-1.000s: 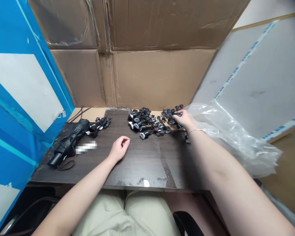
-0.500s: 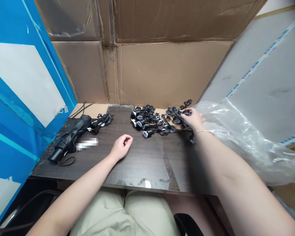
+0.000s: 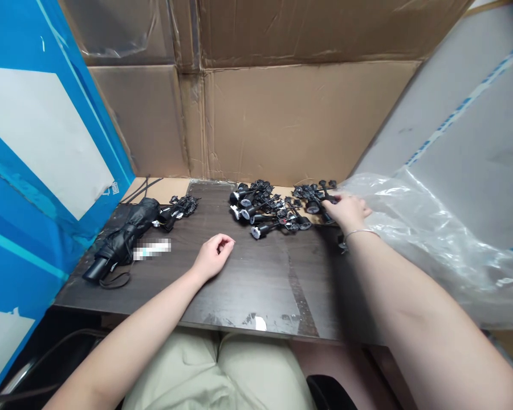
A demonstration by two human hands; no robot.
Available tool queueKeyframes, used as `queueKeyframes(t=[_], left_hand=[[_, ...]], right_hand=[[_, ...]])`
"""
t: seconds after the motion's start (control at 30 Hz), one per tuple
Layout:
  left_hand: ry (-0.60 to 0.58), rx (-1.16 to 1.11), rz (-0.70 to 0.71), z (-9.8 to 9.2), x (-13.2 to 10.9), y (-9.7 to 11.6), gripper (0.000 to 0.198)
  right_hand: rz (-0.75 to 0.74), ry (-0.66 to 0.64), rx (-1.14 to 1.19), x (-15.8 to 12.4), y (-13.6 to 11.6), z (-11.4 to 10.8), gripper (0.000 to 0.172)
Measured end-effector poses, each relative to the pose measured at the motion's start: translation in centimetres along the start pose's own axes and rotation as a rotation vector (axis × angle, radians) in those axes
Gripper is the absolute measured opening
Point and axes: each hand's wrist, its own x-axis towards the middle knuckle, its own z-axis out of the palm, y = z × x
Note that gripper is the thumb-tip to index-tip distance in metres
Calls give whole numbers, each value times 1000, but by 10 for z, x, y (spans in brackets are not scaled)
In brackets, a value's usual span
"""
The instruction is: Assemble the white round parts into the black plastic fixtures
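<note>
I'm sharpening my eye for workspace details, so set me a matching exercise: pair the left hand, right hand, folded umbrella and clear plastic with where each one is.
Column 1
1. left hand
2. right hand
3. folded black umbrella
4. clear plastic sheeting

Column 2
A. lying on the left end of the dark tabletop
B. bunched past the tabletop's right end
C. at the heap of small black parts
D. resting on the bare tabletop, fingers curled

Pairs: 1-D, 2-C, 3-A, 4-B

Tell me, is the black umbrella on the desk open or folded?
Folded: the black umbrella lies on the desk as a slim, wrapped bundle, its canopy gathered tight.
</note>
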Motion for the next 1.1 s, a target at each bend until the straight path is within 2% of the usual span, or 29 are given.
queueKeyframes(t=[0.1,0.17,0.23,0.3,0.37,0.43,0.53,0.6,0.7,0.9,1.0,1.1], left_hand=[[-2,-14,-13,0,0,0,18],[-4,-23,-19,1,0,0,18],[-7,-31,-24,1,0,0,18],[-9,-38,-28,1,1,0,18],[-7,-46,-35,1,1,-1,19],[0,-60,-45,1,2,-1,19],[14,-92,-55,0,2,-2,19],[16,-115,-58,-1,1,-1,19],[17,-139,-63,-2,1,0,20],[12,-138,-71,-3,2,1,18],[23,-142,-75,-4,2,1,18],[39,-147,-81,-6,1,0,18]], right_hand=[[27,-24,-26,-2,-1,1,38],[28,30,-54,-5,-6,0,44],[-17,112,-51,-10,-19,-3,48],[-127,159,4,-20,-39,-8,42],[-285,107,65,-35,-65,-11,30],[-456,15,119,-55,-91,-10,25],[-611,-100,76,-89,-120,-1,32],[-643,-128,-14,-108,-130,8,43],[-639,-159,-115,-125,-133,20,50],[-646,-199,-134,-130,-127,23,38],[-617,-185,-76,-129,-123,18,35],[-548,-146,92,-125,-116,12,33]])
